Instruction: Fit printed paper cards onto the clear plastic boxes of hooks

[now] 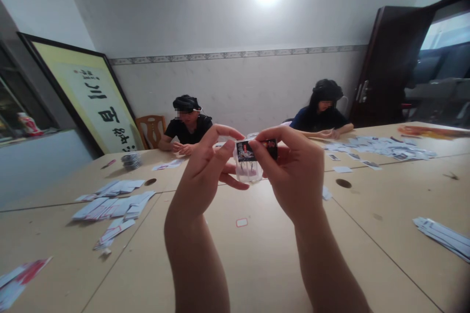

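Above the middle of the table, both hands hold a small clear plastic box (249,171). My left hand (205,171) grips its left side, thumb at the front and fingers around the back. My right hand (295,171) pinches a black printed label (245,152) with its thumb against the upper front of the box. Whether the label is fully stuck down, I cannot tell. Something thin and dark shows inside the box, too blurred to name. On the table below lies a small white sticker with a red border (242,222).
Stacks of white paper packets (110,207) lie on the left, more packets (442,234) at the right edge. Scattered cards (389,147) cover the far right. Round stacked items (131,160) stand far left. Two people (189,129) sit opposite. The table has round holes (343,183).
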Tool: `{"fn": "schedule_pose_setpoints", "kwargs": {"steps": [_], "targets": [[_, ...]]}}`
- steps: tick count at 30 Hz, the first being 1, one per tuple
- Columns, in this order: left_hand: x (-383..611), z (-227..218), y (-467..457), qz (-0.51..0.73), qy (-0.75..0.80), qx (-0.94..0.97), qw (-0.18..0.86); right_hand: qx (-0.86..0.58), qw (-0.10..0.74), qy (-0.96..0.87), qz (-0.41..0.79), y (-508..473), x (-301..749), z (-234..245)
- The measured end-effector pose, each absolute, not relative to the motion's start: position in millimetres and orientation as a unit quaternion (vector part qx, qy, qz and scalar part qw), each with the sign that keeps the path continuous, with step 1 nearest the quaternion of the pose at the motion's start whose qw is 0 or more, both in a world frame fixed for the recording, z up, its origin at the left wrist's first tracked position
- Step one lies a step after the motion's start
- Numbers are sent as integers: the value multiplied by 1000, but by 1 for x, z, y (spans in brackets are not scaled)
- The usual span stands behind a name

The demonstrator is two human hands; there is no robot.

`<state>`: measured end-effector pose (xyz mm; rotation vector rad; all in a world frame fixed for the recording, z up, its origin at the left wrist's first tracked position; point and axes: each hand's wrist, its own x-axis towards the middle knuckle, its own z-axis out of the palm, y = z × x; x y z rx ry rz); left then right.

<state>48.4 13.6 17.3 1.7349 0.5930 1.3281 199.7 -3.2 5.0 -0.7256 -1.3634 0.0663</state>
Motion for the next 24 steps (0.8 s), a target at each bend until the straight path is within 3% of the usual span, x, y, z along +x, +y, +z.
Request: {"fn": "schedule_pose_setpoints", "kwargs": {"steps": [24], "targets": [[48,16,14,550,267,680,406,-312,717,-621,48,-3,200,4]]}}
